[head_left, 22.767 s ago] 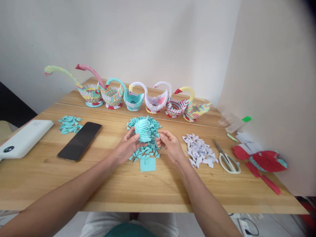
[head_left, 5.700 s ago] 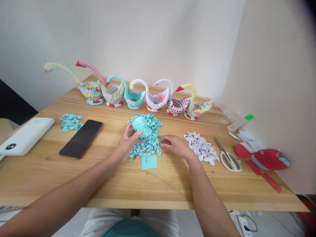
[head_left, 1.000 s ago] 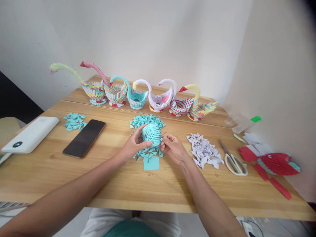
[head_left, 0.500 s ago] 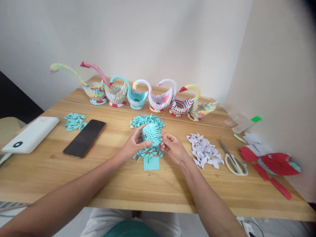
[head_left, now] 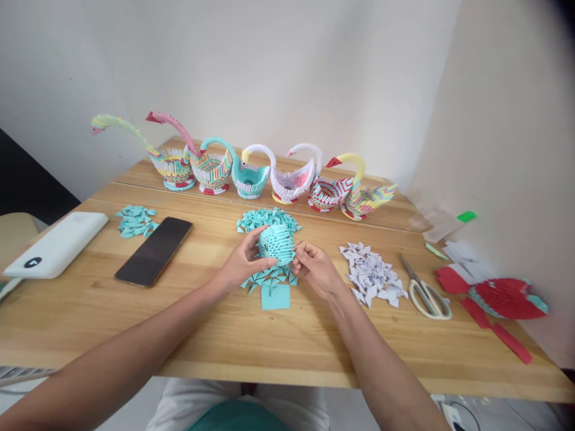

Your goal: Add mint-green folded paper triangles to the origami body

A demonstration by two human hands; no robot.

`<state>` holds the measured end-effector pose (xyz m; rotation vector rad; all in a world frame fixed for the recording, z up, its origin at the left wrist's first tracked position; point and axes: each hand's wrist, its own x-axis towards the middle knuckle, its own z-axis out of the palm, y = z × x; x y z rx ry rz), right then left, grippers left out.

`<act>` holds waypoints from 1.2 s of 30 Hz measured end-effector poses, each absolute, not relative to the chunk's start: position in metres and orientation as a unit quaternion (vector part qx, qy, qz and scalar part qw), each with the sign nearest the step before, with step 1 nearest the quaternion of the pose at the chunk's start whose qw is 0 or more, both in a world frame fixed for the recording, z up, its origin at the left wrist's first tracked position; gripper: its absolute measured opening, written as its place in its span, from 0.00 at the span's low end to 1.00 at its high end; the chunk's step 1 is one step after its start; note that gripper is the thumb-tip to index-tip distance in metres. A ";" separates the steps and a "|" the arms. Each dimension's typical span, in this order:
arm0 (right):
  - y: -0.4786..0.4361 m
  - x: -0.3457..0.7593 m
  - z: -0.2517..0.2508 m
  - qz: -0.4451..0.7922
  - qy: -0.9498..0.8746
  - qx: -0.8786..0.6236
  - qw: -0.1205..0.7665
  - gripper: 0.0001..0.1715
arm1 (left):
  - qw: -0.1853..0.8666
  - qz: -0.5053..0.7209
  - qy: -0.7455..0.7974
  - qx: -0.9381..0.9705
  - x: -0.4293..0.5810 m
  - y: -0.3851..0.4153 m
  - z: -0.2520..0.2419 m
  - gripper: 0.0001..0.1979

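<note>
My left hand [head_left: 248, 258] grips the near left side of a turquoise folded-paper basket [head_left: 277, 244], built of rows of interlocked paper pieces and tilted on its side. Fingers of my right hand [head_left: 313, 263] are pinched at the basket's right edge; whatever lies between the fingertips is too small to make out. Behind the basket is a pile of turquoise folded paper triangles [head_left: 269, 218], and more triangles [head_left: 272, 276] lie below it. A flat turquoise paper square [head_left: 275, 297] rests on the table just in front of these.
Paper swans [head_left: 291, 182] line the back. A phone [head_left: 154, 251], a white power bank [head_left: 57, 244] and a small turquoise pile [head_left: 136, 221] lie left. To the right are white triangles [head_left: 374, 275], scissors [head_left: 426, 293], a red paper model [head_left: 507, 298] and red strips [head_left: 511, 342].
Almost nothing differs. Both hands stay at the turquoise basket, which has turned very slightly; my right fingers remain pinched at its edge.
</note>
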<state>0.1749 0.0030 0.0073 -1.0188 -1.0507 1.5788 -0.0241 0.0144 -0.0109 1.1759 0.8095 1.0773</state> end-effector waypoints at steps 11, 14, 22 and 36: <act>0.001 0.177 0.015 0.483 -0.563 -0.485 0.463 0.20 | 0.596 0.484 0.376 0.520 -0.024 0.015 -0.013 0.43; -0.002 0.174 0.017 0.424 -0.580 -0.501 0.483 0.15 | 0.606 0.479 0.390 0.501 -0.023 0.014 -0.011 0.44; 0.000 0.171 0.016 0.497 -0.539 -0.489 0.473 0.18 | 0.626 0.475 0.387 0.483 -0.022 0.011 -0.008 0.45; -0.005 0.165 0.020 0.564 -0.492 -0.467 0.471 0.21 | 0.635 0.510 0.338 0.472 -0.021 0.012 -0.019 0.41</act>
